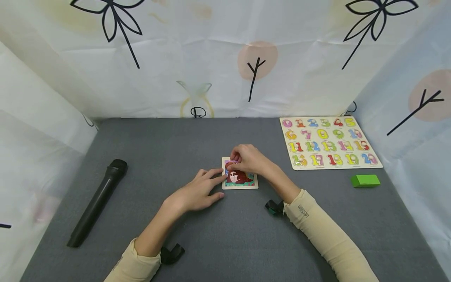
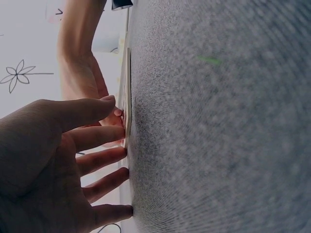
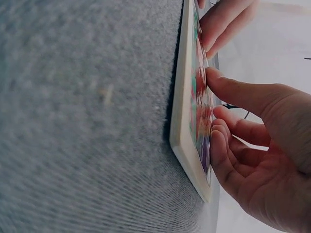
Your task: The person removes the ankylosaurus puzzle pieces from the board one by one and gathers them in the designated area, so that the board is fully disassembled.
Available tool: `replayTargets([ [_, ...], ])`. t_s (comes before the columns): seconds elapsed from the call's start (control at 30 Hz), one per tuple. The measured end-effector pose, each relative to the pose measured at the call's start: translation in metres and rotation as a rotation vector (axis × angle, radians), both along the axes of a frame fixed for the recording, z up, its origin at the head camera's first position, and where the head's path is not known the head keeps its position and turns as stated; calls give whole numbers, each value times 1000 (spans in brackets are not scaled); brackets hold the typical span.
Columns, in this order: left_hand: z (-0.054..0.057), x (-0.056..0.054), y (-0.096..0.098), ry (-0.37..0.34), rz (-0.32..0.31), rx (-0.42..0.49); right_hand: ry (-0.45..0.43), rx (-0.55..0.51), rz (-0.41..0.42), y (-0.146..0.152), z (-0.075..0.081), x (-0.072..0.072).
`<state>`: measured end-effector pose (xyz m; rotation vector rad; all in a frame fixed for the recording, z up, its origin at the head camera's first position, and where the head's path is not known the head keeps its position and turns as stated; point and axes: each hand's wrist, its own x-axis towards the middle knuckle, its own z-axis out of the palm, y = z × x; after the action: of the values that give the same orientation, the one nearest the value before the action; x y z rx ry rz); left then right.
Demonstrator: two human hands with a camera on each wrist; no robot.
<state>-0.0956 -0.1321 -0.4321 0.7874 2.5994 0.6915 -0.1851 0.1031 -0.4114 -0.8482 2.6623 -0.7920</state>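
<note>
A small picture puzzle [image 1: 240, 178] in a pale wooden frame lies flat on the grey table. Its picture shows a reddish-brown animal on green and purple. The left hand [image 1: 197, 192] spreads its fairly straight fingers at the puzzle's left side, fingertips touching its edge. From above, the right hand [image 1: 248, 158] bends its fingers and thumb over the upper part of the picture. In the right wrist view, the right thumb [image 3: 228, 87] and fingers touch the puzzle's face [image 3: 201, 111], with a gap between them. Whether they pinch a loose piece cannot be made out.
At the left lies a black microphone [image 1: 96, 203]. A number puzzle board [image 1: 306, 162] is at the back right, with a green block [image 1: 365, 181] in front of it. White patterned cloth [image 1: 218, 58] hangs behind the table and along both sides. Black wrist mounts [image 1: 172, 253] sit at both cuffs.
</note>
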Motion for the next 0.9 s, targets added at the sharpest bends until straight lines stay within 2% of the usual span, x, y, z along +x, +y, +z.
replayTargets([
  [0.13,3,1,1,-4,-2,-7,-18,6,14,1,0,-2],
  [0.17,5,2,2,-8,-1,-10,-26,5,14,2,0,-2],
  [0.27,23,7,7,-56,18,-19,-72,-13,33,3,0,-3],
  [0.37,27,8,8,-55,23,-44,-87,-29,47,3,-1,-2],
  [0.47,29,9,8,-53,26,-45,-51,-38,32,3,-2,1],
  [0.5,22,7,6,-31,15,-40,-29,-36,23,3,-3,1],
  [0.6,22,7,6,-31,14,-31,-2,-41,5,3,-4,2],
  [0.7,20,7,6,-33,14,-43,-10,-49,6,4,-6,2],
  [0.73,28,8,8,-57,26,-48,-19,-53,7,4,-7,1],
  [0.9,28,9,8,-59,30,-55,-62,-60,16,3,-6,-1],
])
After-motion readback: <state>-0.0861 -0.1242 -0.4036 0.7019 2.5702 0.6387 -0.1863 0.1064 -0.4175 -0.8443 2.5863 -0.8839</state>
